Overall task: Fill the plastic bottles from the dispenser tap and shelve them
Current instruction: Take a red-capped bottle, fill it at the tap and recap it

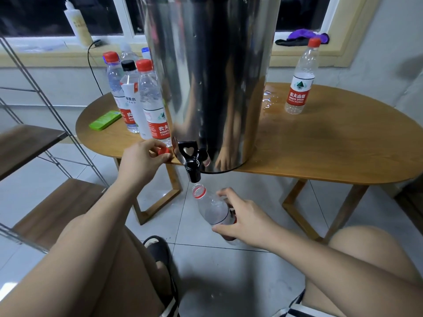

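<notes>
Gripping an uncapped plastic bottle (212, 209) round its labelled middle with the right hand (246, 217), fingers and thumb curled about it. Held tilted, lower than the bench top, open red-ringed mouth just under the black tap (193, 163) of the stainless-steel dispenser (206, 76). Pinching a red cap (163, 151) in the left hand (139, 159), right at the front edge of the wooden bench (320, 145), just beside the tap. Standing on the bench left of the dispenser: a cluster of capped bottles (151, 99), red tops and one black, with a flat green object (105, 120) lying near them. Standing well apart on the right: one more red-capped bottle (299, 76), close to a small puddle (267, 99). Off to the left, a metal-framed shelf rack (29, 138) with wooden boards.
</notes>
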A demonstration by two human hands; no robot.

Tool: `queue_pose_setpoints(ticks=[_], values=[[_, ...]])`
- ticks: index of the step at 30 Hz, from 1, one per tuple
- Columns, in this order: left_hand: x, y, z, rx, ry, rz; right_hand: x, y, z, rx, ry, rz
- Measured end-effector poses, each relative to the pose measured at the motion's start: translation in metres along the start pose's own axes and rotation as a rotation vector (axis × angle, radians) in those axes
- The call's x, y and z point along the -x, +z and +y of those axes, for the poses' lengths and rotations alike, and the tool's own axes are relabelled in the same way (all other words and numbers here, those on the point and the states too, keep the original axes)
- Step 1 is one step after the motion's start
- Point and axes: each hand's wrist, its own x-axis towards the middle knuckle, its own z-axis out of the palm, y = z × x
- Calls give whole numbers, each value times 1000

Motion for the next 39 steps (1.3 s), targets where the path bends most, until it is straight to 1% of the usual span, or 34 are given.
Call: queue_pose_setpoints(ticks=[11, 14, 17, 19, 21, 23, 26, 32, 36, 39], values=[[7, 4, 3, 61, 8, 0, -14, 16, -5, -74, 1, 32], [19, -6, 8, 98, 5, 87, -14, 16, -4, -86, 11, 32], [40, -16, 26, 259, 17, 199, -14, 17, -3, -83, 21, 26], [56, -21, 43, 366, 53, 232, -14, 18, -4, -77, 22, 23], [67, -26, 58, 452, 119, 224, -14, 18, -4, -81, 23, 23], [74, -29, 70, 516, 204, 178, -15, 19, -5, -81, 29, 30], [80, -33, 84, 548, 300, 134, -18, 21, -4, -83, 33, 44], [84, -37, 84, 680, 359, 80, -20, 22, -4, -81, 25, 31], [88, -36, 91, 542, 421, 89, -19, 22, -6, -98, 27, 22], [85, -33, 88, 537, 400, 94, -19, 22, -7, -103, 31, 22]])
